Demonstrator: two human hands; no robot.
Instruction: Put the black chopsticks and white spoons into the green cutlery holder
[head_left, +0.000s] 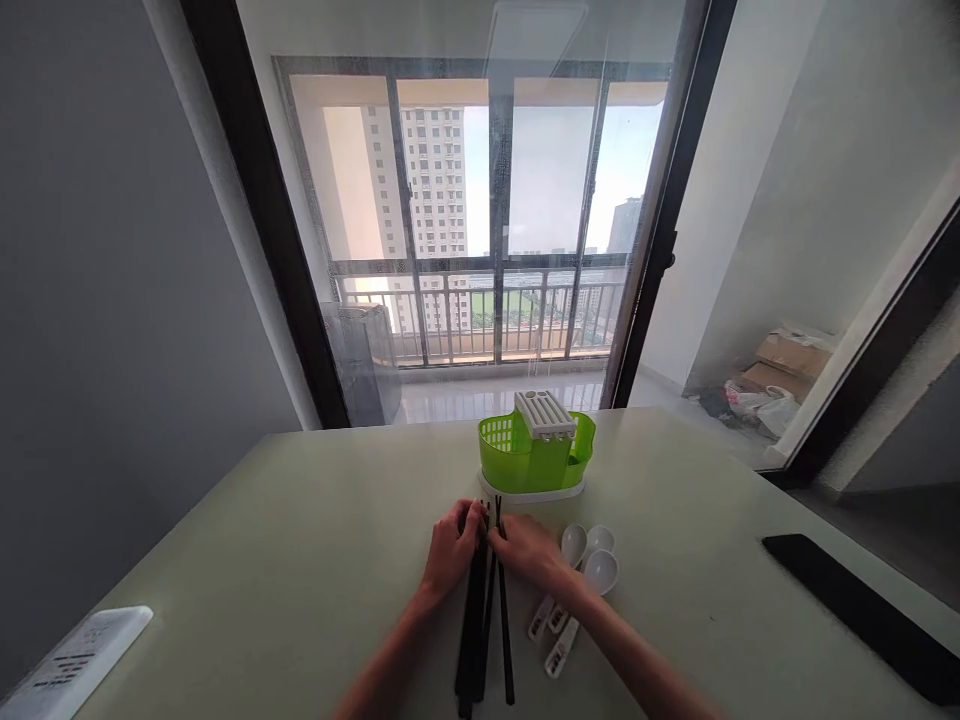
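Note:
Several black chopsticks lie in a bundle on the pale table, pointing away from me. My left hand curls its fingers around their far ends from the left. From the right, my right hand pinches the same ends. Just beyond the hands stands a green cutlery drainer on a white base, with a white slotted insert on top. Three white spoons lie to the right of my right hand, bowls away from me.
A white remote control lies at the table's near left corner. A black phone-like slab lies at the right edge. Behind the table is a glass balcony door with a railing, and boxes sit on the floor at right.

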